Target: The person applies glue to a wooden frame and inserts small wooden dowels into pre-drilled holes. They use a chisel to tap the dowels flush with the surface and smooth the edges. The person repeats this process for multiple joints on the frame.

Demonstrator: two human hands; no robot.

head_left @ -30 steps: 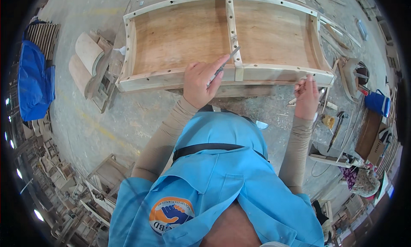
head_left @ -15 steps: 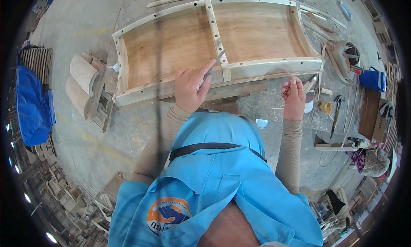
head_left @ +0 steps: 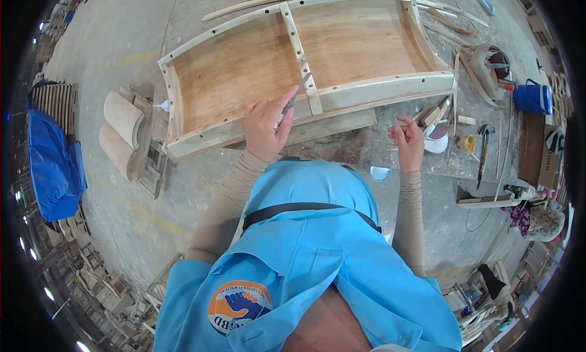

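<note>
My left hand [head_left: 262, 132] is closed round a slim grey metal blade tool [head_left: 297, 95], its index finger stretched along it. The tip points up and right, over the crosspiece [head_left: 300, 53] of a curved wooden frame [head_left: 390, 88]. That frame has thin plywood panels and a row of dark holes along its rails. To the right, my right hand [head_left: 410, 145] is raised near the frame's near right corner, apart from it. Its fingers are half bent and spread, and I see nothing between them. A white tub [head_left: 436, 143] with brushes or sticks stands just beyond that hand.
On the right are a small yellowish cup [head_left: 467, 144], a hammer-like tool [head_left: 483, 153] and a blue cooler [head_left: 532, 98]. Curved wooden pieces [head_left: 119, 132] stand at the left, near a blue tarp [head_left: 52, 163]. Long wood strips [head_left: 262, 5] lie behind the frame.
My right hand has moved slightly left and its fingers have loosened from a pinch. The left hand still holds the blade tool. The whole view has shifted a little.
</note>
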